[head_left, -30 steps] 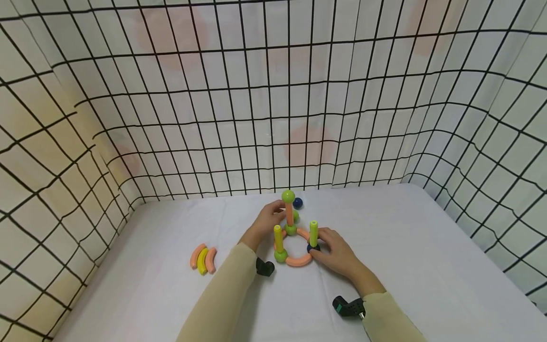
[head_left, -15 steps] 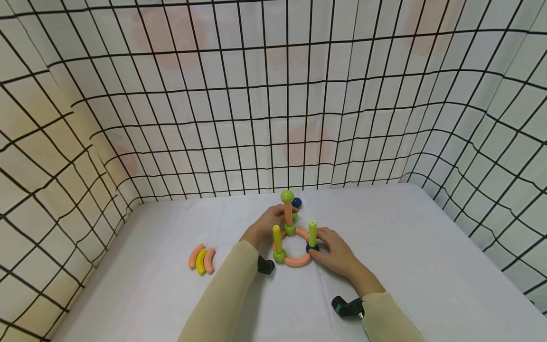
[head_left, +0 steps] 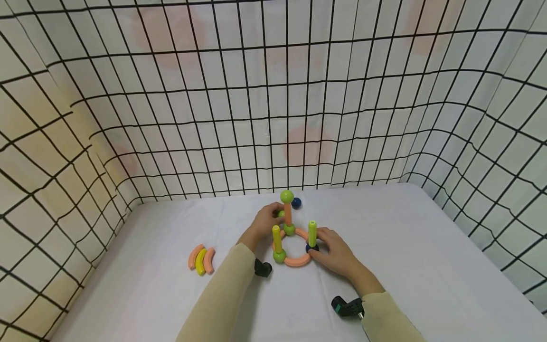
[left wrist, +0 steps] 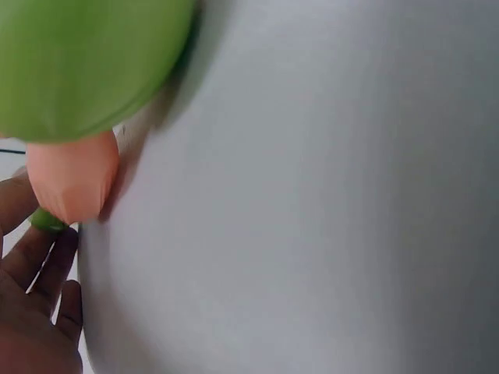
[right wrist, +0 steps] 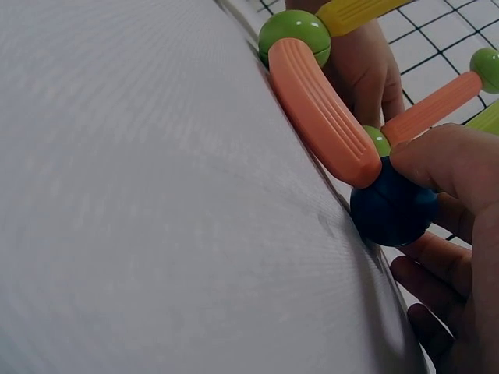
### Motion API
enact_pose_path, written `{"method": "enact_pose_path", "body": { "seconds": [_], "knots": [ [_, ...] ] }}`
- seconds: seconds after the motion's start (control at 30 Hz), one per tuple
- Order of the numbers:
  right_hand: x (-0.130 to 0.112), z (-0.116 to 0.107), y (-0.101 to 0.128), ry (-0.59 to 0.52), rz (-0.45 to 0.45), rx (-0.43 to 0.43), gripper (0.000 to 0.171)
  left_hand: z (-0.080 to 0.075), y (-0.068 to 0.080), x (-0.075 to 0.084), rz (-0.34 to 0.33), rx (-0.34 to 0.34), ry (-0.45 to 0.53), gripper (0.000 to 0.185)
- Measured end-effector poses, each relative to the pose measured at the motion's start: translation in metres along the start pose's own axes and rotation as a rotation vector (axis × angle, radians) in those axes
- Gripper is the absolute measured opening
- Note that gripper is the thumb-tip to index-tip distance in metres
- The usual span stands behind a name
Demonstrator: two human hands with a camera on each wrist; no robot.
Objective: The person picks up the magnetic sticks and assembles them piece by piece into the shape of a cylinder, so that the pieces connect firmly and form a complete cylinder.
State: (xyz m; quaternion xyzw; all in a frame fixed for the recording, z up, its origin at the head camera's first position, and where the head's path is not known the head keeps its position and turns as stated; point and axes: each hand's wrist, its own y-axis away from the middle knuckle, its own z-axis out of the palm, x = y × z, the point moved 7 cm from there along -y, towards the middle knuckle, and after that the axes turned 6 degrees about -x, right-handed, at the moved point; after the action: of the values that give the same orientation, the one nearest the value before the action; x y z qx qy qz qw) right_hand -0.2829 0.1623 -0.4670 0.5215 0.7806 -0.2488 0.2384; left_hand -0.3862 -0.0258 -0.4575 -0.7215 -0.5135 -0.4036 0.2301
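A toy frame stands mid-table: an orange curved ring [head_left: 297, 261] joined by balls, with a yellow post [head_left: 277, 238], a green post [head_left: 312, 232] and an orange post [head_left: 288, 214] topped by a green ball [head_left: 287, 195]. My left hand [head_left: 277, 214] is just left of the orange post and pinches a small green ball [head_left: 280, 213] between thumb and fingers; the left wrist view shows that small green ball [left wrist: 47, 221] by my fingers [left wrist: 54, 257]. My right hand [head_left: 315, 249] grips the dark blue ball [head_left: 311, 247] at the green post's foot; thumb and fingers also enclose the dark blue ball [right wrist: 382, 214] in the right wrist view.
Three loose curved pieces [head_left: 202, 260], two orange and one yellow, lie to the left on the white table [head_left: 406, 247]. Another dark blue ball [head_left: 296, 203] sits behind the frame. Black-gridded cloth walls [head_left: 273, 118] close in the back and both sides.
My left hand has drawn back from the orange post to its left side, and the small green ball now shows at its fingertips. The right hand has stayed on the blue ball.
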Motion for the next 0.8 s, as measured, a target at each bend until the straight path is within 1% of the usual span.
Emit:
{"method": "enact_pose_path", "body": {
  "seconds": [0.17,0.3,0.4,0.5,0.6,0.8],
  "knots": [
    [0.000,0.000,0.001,0.003,0.005,0.006,0.048,-0.005,0.008,-0.002,0.008,0.046,0.021,0.031],
    [-0.001,0.000,0.002,-0.002,0.002,0.005,0.049,-0.010,0.015,-0.006,-0.010,0.094,0.055,0.033],
    [-0.002,0.000,0.002,-0.007,0.004,-0.002,0.046,-0.015,0.021,-0.009,-0.029,0.133,0.110,0.034],
    [-0.002,0.000,0.002,-0.011,0.015,-0.011,0.042,-0.021,0.028,-0.009,-0.033,0.170,0.159,0.035],
    [-0.002,0.000,0.001,-0.020,0.020,-0.017,0.039,-0.026,0.038,-0.006,-0.019,0.203,0.202,0.037],
    [-0.002,-0.001,0.001,-0.006,-0.002,-0.002,0.043,-0.038,0.055,-0.003,0.015,0.257,0.326,0.039]
  ]
}}
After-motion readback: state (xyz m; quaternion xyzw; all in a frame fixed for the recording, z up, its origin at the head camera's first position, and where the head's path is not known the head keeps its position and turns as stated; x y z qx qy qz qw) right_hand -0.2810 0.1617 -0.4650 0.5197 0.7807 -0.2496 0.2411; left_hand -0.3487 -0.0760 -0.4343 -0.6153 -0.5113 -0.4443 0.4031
